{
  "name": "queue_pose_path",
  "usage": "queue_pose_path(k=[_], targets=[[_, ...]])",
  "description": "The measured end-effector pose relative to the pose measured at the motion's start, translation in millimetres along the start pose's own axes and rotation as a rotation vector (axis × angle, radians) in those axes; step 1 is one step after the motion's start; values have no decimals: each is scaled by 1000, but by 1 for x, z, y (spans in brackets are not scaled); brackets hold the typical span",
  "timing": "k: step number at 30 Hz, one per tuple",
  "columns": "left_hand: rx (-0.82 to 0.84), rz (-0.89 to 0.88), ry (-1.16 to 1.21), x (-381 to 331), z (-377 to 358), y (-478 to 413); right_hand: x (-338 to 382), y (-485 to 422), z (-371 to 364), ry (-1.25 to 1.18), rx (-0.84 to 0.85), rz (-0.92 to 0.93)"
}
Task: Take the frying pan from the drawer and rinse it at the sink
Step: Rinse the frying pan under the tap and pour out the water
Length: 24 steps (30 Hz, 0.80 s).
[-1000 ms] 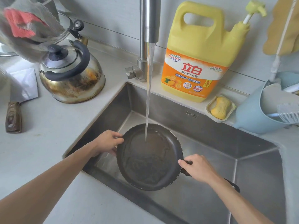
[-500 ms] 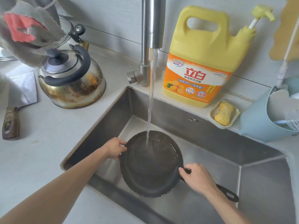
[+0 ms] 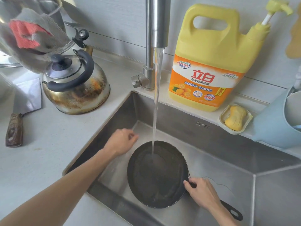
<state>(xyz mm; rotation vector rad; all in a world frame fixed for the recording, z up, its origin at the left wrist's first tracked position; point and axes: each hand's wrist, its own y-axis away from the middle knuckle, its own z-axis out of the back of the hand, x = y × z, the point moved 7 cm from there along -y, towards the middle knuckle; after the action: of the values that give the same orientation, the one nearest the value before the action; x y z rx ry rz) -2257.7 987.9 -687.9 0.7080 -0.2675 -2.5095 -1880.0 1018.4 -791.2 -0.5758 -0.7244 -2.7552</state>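
Black frying pan (image 3: 157, 175) in right hand (image 3: 202, 192), left hand (image 3: 121, 141) just beside.

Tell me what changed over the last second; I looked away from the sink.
The left hand let go of the rim of the round black frying pan and lifted away toward the back of the steel sink. The right hand still grips the pan's handle, and water from the steel tap still falls into the pan.

Pan handle (image 3: 231, 212) partly under hand (image 3: 202, 193)
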Motion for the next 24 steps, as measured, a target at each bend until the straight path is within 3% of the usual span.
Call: queue_pose_path(k=[3, 7, 12, 24], targets=[[-294, -108, 106, -44, 75, 9, -2, -1, -2, 9, 9, 2], [-434, -148, 114, -89, 145, -1, -3, -3, -3, 1, 14, 19], [-419, -126, -75, -105, 164, -15, -3, -4, -3, 3, 30, 19], [-350, -155, -250, -118, 155, -35, 4, -5, 2, 29, 44, 30]])
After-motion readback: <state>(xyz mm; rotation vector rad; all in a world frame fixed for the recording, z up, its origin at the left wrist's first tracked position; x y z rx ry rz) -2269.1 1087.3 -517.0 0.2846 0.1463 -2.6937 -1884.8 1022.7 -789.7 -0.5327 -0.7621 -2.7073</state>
